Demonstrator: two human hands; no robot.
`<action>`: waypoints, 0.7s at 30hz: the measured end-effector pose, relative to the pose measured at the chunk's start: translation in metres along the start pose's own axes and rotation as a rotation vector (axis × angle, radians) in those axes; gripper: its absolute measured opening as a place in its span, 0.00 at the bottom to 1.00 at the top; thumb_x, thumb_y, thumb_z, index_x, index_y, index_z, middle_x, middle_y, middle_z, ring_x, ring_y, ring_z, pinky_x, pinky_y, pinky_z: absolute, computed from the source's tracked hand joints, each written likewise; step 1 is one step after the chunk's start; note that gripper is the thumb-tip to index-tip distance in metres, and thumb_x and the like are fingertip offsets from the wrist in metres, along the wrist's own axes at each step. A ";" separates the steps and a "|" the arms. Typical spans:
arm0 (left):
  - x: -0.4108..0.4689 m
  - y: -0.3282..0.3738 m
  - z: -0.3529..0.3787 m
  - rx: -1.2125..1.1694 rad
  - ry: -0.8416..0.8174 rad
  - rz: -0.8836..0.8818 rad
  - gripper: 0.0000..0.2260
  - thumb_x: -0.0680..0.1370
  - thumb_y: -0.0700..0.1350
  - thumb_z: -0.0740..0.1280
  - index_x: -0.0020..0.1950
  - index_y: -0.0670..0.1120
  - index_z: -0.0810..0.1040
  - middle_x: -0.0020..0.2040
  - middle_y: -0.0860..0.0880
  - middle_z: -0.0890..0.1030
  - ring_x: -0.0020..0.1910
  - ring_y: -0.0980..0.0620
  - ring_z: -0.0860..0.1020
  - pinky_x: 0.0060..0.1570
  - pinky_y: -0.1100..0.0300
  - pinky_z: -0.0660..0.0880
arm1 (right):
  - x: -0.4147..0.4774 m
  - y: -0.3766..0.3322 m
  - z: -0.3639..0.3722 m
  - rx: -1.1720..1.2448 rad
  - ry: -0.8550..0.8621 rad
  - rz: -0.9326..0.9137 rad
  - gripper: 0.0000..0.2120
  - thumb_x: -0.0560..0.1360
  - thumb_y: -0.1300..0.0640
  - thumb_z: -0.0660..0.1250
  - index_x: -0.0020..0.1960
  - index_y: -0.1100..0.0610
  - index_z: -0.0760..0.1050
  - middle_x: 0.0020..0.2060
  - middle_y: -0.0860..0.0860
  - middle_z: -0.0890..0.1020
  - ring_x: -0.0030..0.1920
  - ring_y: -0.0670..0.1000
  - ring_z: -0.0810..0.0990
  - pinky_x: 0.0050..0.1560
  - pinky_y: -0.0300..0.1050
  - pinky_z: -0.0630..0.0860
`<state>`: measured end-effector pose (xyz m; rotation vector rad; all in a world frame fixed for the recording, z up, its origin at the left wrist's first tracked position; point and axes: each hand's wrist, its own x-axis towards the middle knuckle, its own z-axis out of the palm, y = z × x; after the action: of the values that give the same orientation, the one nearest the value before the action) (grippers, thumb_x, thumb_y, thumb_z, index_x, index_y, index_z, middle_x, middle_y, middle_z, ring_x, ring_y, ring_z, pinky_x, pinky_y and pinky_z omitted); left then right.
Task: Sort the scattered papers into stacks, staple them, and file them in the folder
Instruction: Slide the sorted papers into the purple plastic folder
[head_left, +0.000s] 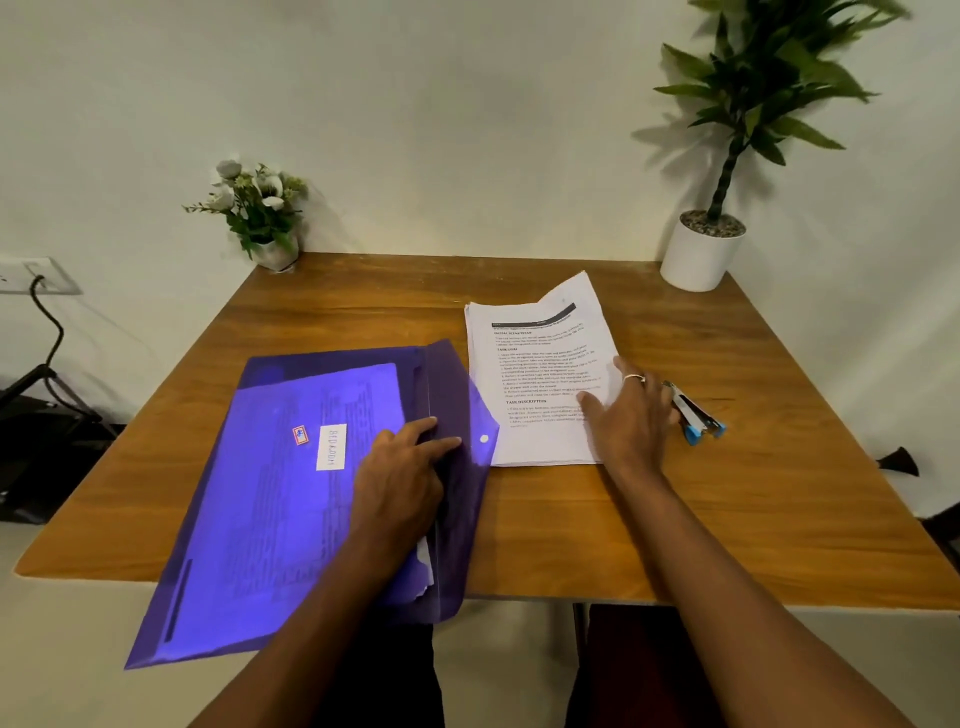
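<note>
A translucent purple folder (270, 499) lies on the left of the wooden table (727, 493), hanging over the front edge, with printed sheets inside and its flap (467, 410) open to the right. My left hand (400, 478) rests flat on the folder at the flap's crease, fingers straight. To the right lies a stack of printed white papers (540, 364). My right hand (628, 410) lies flat on the stack's right side, fingers spread. A blue and silver stapler (696, 413) sits just right of that hand.
A small white pot of flowers (262, 215) stands at the table's back left corner. A tall green plant in a white pot (701, 249) stands at the back right. A wall socket with a black cable (36, 286) is at the far left.
</note>
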<state>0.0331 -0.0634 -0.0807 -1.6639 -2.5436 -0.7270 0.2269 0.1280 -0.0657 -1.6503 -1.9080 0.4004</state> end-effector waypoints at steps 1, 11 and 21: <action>0.000 -0.001 0.000 -0.002 0.004 -0.006 0.22 0.75 0.34 0.65 0.62 0.54 0.85 0.70 0.49 0.78 0.55 0.40 0.76 0.44 0.51 0.77 | 0.000 0.001 0.001 0.004 0.026 -0.008 0.31 0.76 0.46 0.73 0.75 0.51 0.68 0.72 0.55 0.71 0.73 0.58 0.65 0.71 0.60 0.63; 0.017 -0.036 -0.008 -0.069 0.042 0.057 0.21 0.73 0.40 0.57 0.53 0.54 0.88 0.66 0.53 0.81 0.50 0.42 0.77 0.44 0.52 0.77 | -0.009 0.004 0.000 -0.017 0.091 -0.126 0.24 0.78 0.55 0.71 0.73 0.54 0.72 0.71 0.53 0.74 0.73 0.56 0.68 0.72 0.59 0.60; 0.018 -0.033 -0.007 -0.091 0.066 0.041 0.19 0.76 0.40 0.59 0.53 0.54 0.88 0.65 0.53 0.82 0.52 0.44 0.78 0.41 0.58 0.72 | -0.010 0.003 0.000 0.058 0.058 -0.063 0.16 0.79 0.52 0.71 0.64 0.58 0.77 0.61 0.55 0.80 0.62 0.57 0.78 0.60 0.59 0.78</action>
<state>-0.0047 -0.0615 -0.0815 -1.6818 -2.4601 -0.8911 0.2300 0.1191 -0.0695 -1.5440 -1.8828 0.3746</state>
